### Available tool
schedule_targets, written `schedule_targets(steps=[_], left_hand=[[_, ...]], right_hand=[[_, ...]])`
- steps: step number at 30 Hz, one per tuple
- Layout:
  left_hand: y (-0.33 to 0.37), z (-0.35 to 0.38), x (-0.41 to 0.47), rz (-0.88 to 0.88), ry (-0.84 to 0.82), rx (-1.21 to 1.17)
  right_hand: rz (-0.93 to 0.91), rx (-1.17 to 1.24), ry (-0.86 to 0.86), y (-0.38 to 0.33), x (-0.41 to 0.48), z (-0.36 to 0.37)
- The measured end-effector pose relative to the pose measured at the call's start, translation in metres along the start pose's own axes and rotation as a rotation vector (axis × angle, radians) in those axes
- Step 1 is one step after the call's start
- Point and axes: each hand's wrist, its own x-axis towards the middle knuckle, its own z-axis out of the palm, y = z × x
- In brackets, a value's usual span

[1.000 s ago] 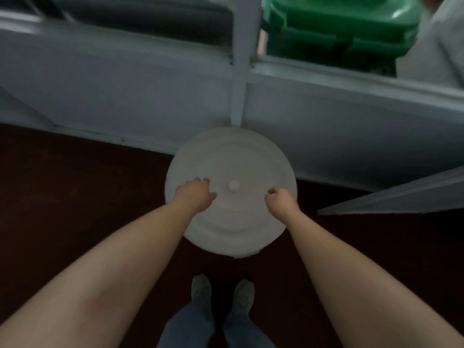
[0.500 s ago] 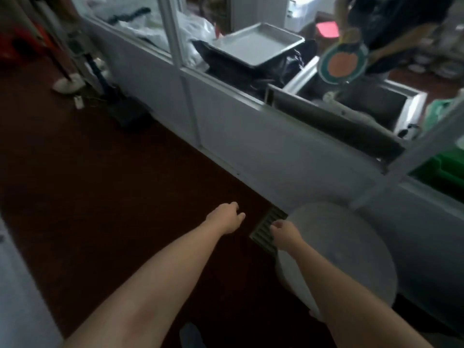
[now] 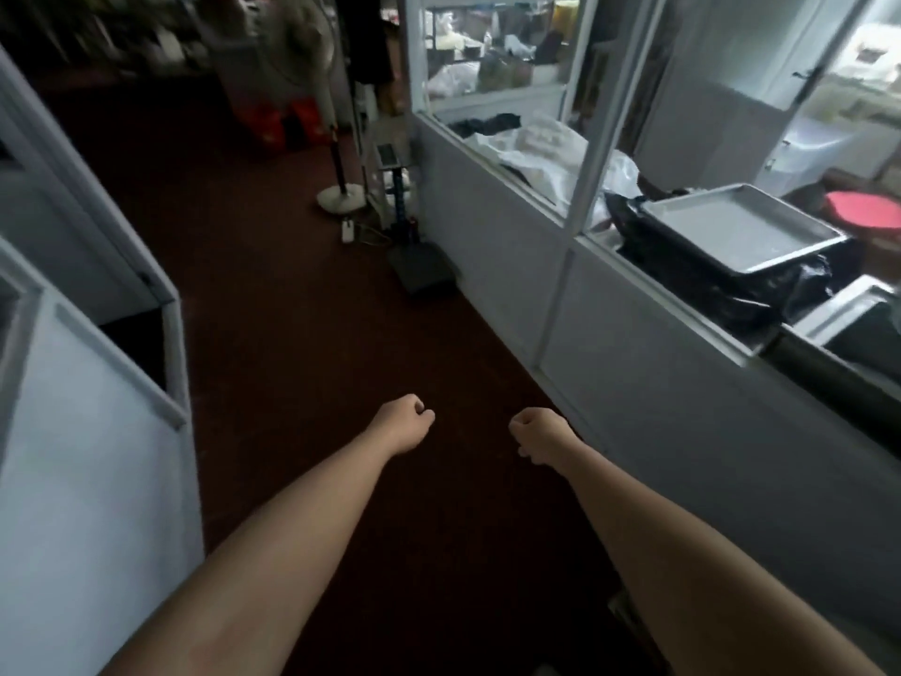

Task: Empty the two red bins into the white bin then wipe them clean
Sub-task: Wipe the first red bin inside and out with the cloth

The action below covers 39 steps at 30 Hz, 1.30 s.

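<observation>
Two red bins, one beside the other, stand far down the corridor on the dark red floor, blurred and small. The white bin is out of view. My left hand and my right hand are stretched out ahead of me over the floor, a hand's width apart. Both have their fingers curled into fists and hold nothing. Neither hand is near the red bins.
A white partition with glass above runs along the right; a metal tray lies behind it. A white cabinet stands at the left. A standing fan's base and a black box sit on the floor ahead.
My hands came off the white bin's lid and I turned left; the white bin has left the view. The corridor with the red bins is now ahead.
</observation>
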Motion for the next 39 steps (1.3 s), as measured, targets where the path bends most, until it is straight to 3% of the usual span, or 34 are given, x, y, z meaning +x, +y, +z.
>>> schedule_targets(steps=[9, 13, 24, 27, 31, 39], left_hand=[[-0.085, -0.139, 0.135, -0.193, 0.130, -0.272], [-0.114, -0.198, 0.182, -0.315, 0.208, -0.376], [-0.202, -0.368, 0.329, -0.442, 0.314, -0.427], [-0.237, -0.413, 0.389, -0.463, 0.319, -0.563], [-0.274, -0.485, 0.461, -0.443, 0.315, -0.744], [-0.320, -0.619, 0.581, -0.333, 0.301, -0.899]], right_hand=[[-0.194, -0.118, -0.140, -0.186, 0.177, 0.034], [-0.184, -0.063, -0.248, -0.273, 0.254, 0.043], [-0.189, 0.031, -0.388, -0.493, 0.433, 0.095], [-0.179, 0.041, -0.402, -0.563, 0.475, 0.120], [-0.027, 0.157, -0.400, -0.662, 0.522, 0.147], [-0.118, 0.315, -0.415, -0.808, 0.623, 0.180]])
